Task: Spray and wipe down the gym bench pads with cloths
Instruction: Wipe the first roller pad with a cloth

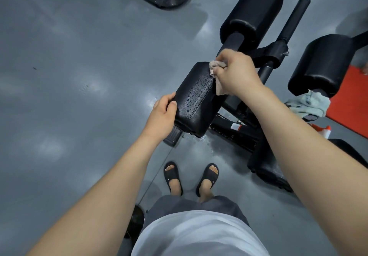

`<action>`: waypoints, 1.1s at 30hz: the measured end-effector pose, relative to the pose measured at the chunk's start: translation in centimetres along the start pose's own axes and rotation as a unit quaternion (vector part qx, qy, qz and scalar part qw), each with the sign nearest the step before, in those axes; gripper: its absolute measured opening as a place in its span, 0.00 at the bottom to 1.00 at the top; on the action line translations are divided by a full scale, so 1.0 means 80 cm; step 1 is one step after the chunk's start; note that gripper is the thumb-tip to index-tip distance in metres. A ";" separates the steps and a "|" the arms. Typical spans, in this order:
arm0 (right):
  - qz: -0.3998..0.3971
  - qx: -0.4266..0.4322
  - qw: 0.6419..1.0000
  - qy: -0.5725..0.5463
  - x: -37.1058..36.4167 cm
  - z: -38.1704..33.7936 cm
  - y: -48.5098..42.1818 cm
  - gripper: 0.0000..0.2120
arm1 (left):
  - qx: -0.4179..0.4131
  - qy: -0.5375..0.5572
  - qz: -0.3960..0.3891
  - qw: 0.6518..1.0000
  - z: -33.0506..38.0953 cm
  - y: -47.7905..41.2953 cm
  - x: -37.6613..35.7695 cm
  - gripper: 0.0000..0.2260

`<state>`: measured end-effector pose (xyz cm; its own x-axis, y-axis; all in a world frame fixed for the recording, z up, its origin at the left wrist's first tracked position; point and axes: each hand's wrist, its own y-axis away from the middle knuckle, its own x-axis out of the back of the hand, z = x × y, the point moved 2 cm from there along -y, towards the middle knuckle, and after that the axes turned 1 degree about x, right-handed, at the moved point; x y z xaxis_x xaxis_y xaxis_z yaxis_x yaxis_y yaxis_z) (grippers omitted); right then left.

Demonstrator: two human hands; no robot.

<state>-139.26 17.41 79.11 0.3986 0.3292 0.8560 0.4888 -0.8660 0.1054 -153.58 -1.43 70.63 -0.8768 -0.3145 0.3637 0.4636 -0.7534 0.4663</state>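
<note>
I log the black pad [197, 100], bead-wet and likely slick, just ahead of my feet: my left hand [162, 114] clasps its near end, and my right hand [237, 72] bunches the limp cloth [217, 64] on its far edge.

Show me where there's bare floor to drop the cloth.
Bare floor lies wide open left of the pad and the left hand. A smaller patch sits between the pad and the feet. Right is crowded: frame, rollers, second cloth, red mat.
</note>
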 end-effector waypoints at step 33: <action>-0.045 -0.034 0.998 -0.011 0.001 -0.023 0.020 0.11 | -0.014 -0.026 0.004 1.000 0.007 0.012 0.006 0.17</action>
<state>-139.86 15.40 80.31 0.3724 0.4151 0.8301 0.4699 -0.8556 0.2171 -153.48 -1.98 71.66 -0.8654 -0.2900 0.4086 0.4655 -0.7672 0.4413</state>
